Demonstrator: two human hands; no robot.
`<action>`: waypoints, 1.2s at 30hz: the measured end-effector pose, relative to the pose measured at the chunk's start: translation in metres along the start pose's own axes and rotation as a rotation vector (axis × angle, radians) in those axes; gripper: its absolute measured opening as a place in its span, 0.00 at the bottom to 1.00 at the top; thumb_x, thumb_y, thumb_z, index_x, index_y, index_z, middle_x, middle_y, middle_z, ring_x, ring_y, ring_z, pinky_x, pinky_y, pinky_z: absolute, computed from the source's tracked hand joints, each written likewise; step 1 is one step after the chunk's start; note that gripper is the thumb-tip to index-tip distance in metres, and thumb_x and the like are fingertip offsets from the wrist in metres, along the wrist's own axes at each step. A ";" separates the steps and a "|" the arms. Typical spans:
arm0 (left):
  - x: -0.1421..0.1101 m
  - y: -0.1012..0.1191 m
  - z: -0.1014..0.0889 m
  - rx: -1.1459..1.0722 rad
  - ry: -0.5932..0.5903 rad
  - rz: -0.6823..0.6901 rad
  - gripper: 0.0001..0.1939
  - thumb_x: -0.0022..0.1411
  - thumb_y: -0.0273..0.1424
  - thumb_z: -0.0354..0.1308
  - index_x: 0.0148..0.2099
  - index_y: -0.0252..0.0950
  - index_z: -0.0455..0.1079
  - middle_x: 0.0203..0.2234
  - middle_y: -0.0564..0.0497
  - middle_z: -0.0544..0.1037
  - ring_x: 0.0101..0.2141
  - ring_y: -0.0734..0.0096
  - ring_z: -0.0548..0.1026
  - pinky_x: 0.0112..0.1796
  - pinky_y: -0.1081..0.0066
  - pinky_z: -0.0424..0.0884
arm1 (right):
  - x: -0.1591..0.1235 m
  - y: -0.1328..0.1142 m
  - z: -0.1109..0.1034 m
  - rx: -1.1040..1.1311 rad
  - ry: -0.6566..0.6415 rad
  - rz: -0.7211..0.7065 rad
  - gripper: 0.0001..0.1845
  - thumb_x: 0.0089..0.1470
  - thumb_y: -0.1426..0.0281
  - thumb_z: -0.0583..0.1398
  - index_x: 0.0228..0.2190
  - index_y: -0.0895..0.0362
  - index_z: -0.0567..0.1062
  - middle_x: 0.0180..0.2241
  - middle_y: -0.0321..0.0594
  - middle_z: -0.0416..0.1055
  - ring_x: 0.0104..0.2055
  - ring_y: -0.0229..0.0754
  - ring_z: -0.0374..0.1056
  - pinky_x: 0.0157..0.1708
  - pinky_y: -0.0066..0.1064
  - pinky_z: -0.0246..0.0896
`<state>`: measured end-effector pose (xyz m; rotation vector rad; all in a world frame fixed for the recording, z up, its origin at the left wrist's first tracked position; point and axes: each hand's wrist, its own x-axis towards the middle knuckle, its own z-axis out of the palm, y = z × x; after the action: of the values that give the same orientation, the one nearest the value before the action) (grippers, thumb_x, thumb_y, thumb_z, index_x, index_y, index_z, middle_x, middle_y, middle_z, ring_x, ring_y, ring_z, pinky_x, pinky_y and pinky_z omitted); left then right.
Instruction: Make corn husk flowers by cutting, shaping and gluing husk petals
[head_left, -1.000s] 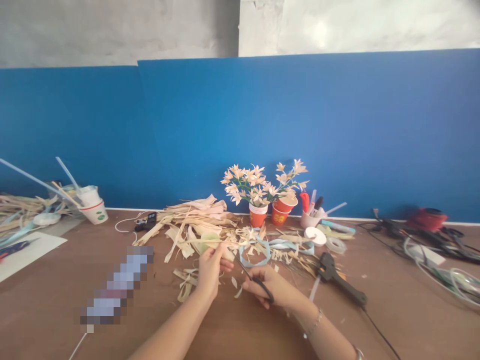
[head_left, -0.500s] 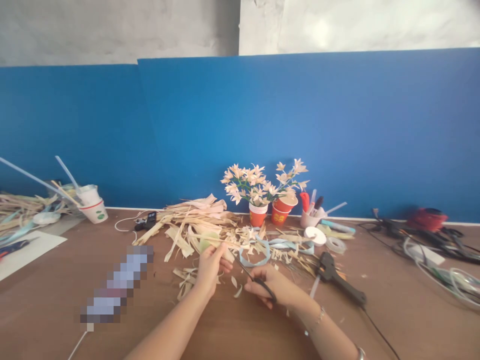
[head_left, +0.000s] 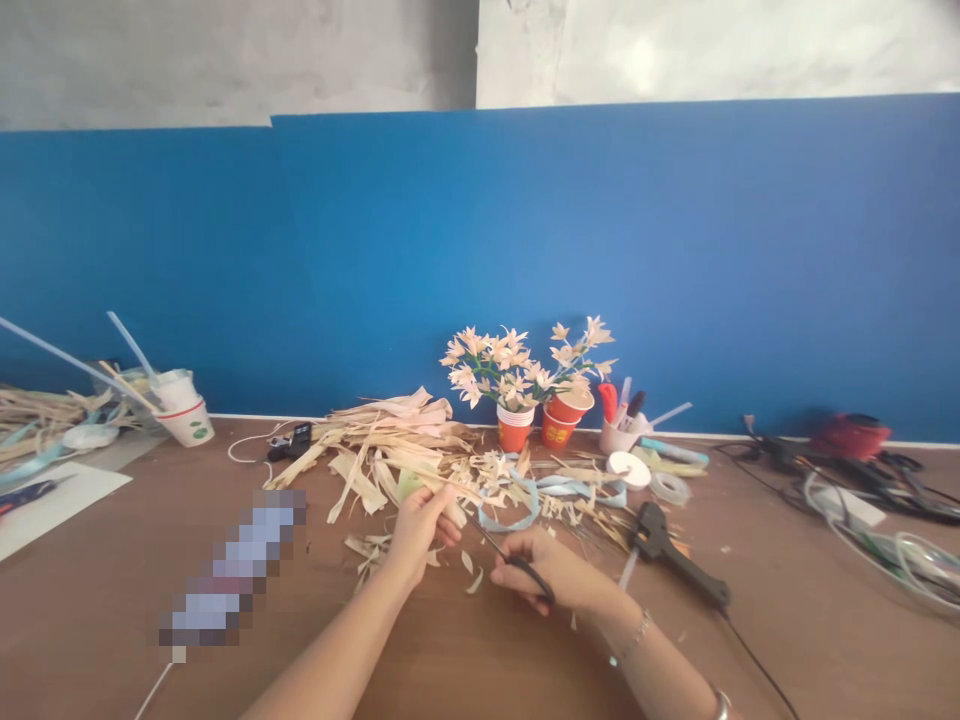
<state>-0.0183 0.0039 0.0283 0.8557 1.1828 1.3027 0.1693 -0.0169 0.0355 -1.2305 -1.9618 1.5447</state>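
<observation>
My left hand [head_left: 421, 528] is closed, thumb and fingers pinching a thin pale strip of dried husk [head_left: 466, 492]. My right hand [head_left: 546, 570] grips a pair of scissors [head_left: 531, 577] by its dark handles, the blades pointing up and left toward the pinched strip. Whether the blades touch the strip I cannot tell. A few small petal-shaped clippings [head_left: 474, 580] lie on the table between my hands. Just beyond them is a heap of dried husk [head_left: 401, 425], with a light blue ribbon [head_left: 529, 510] among the scraps at its right.
Husk flowers [head_left: 499, 365] stand in red paper cups [head_left: 514, 432] at the back. A black glue gun [head_left: 679, 560] lies to the right, near a tape roll [head_left: 670, 488]. At left are a blurred-out object [head_left: 240, 570] with a cable and a white cup [head_left: 186, 420]; tangled wires [head_left: 862, 500] lie far right.
Both hands stay almost where they were, still gripping the strip and the scissors. The whole view shifts very slightly; nothing else has visibly moved.
</observation>
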 end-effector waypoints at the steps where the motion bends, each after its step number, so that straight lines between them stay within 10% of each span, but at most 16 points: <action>1: 0.000 0.001 -0.001 0.012 -0.015 -0.009 0.17 0.47 0.42 0.63 0.23 0.35 0.63 0.08 0.56 0.69 0.11 0.78 0.67 0.12 0.82 0.58 | 0.000 0.000 -0.001 -0.005 -0.005 0.000 0.15 0.48 0.60 0.60 0.21 0.59 0.68 0.11 0.27 0.60 0.12 0.28 0.55 0.12 0.19 0.46; 23: 0.005 0.001 -0.010 0.151 -0.267 -0.063 0.17 0.47 0.43 0.63 0.26 0.34 0.65 0.11 0.54 0.72 0.09 0.78 0.67 0.10 0.82 0.58 | -0.005 0.002 -0.010 -0.013 -0.102 0.028 0.13 0.46 0.61 0.62 0.23 0.59 0.70 0.13 0.27 0.60 0.12 0.27 0.55 0.12 0.17 0.48; 36: 0.006 -0.001 -0.009 0.139 -0.193 -0.043 0.17 0.47 0.43 0.62 0.24 0.35 0.64 0.08 0.56 0.69 0.09 0.77 0.66 0.10 0.81 0.56 | -0.003 0.006 -0.009 0.009 -0.117 0.046 0.13 0.47 0.62 0.61 0.23 0.60 0.71 0.13 0.27 0.62 0.12 0.28 0.57 0.12 0.17 0.50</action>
<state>-0.0274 0.0083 0.0243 1.0270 1.1417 1.0865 0.1801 -0.0136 0.0341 -1.2143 -2.0095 1.6816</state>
